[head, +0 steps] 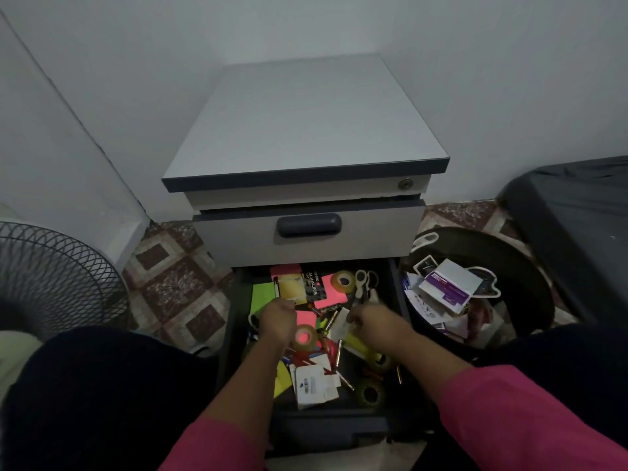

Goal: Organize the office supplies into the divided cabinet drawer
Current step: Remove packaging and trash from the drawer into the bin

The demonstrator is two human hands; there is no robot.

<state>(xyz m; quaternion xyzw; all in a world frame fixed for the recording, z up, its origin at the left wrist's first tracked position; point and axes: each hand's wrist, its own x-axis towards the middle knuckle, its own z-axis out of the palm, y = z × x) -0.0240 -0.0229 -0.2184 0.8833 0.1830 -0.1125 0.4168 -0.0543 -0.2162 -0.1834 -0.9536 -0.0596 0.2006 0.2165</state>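
Supplies lie jumbled in the open drawer [234, 321] under the cabinet [306, 130]. My left hand [277, 322] curls over a tape roll [304, 337] at the drawer's middle; a real grip I cannot tell. My right hand [372, 322] pinches a white card [339, 326] just right of that roll. Scissors [365, 283] lie further back, handles rearward, nearer my right hand.

both hands reach into the open drawer [234, 317] of the grey cabinet [306, 130], the left hand [277, 322] holding a tape roll [304, 338] and the right hand [372, 322] pinching a white card [341, 326], with scissors [365, 283] behind.
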